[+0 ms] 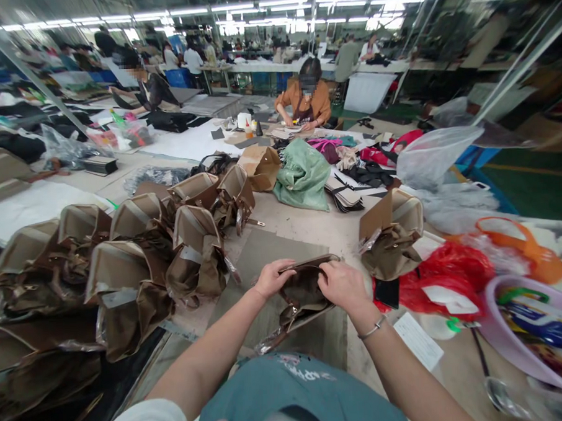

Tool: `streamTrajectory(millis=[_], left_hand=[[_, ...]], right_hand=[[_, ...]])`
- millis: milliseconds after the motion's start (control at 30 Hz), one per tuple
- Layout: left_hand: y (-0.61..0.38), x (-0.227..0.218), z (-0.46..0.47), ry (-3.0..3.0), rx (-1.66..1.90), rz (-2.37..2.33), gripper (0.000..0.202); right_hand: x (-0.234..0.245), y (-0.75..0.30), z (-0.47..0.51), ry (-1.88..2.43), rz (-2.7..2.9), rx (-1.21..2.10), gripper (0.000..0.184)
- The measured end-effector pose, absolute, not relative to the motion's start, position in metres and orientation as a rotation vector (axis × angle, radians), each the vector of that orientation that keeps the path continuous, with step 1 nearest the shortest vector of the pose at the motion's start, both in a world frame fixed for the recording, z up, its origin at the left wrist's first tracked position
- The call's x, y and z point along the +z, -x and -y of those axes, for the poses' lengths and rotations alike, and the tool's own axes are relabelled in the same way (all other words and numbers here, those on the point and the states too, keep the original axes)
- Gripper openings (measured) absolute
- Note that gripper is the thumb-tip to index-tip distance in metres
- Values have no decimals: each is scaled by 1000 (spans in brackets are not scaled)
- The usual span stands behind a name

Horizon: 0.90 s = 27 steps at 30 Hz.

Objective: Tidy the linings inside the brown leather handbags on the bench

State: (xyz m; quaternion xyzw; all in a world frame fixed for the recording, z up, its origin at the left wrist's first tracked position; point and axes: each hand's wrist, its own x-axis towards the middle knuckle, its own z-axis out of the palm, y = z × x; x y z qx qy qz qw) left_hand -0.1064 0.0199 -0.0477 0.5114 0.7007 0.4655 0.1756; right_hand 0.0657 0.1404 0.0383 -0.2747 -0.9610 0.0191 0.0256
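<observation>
A brown handbag (308, 296) stands on the table close in front of me, its mouth facing up and its dark lining showing. My left hand (275, 279) grips the bag's rim at the left, thumb on the inner side. On the right part of the rim, my right hand (342, 285) is closed, with its fingers curled over the edge. A small metal zip pull shows inside, and a plastic-wrapped strap (270, 342) hangs at the lower left. Beneath the bag lies a grey sheet (264, 254).
Several unfinished brown bags (125, 273) crowd the left. Another bag (391, 237) stands at right, near a red plastic bag (446, 274) and a purple basin (495, 325). A green sack (302, 172) sits ahead. Across the table a person (306, 97) works.
</observation>
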Motion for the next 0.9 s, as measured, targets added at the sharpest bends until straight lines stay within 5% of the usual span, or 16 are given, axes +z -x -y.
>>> streamTrajectory(millis=[900], left_hand=[[109,-48,-24,-1463,1210,-2045,29]], right_hand=[[31,-44,-147,847,2923,178,33]])
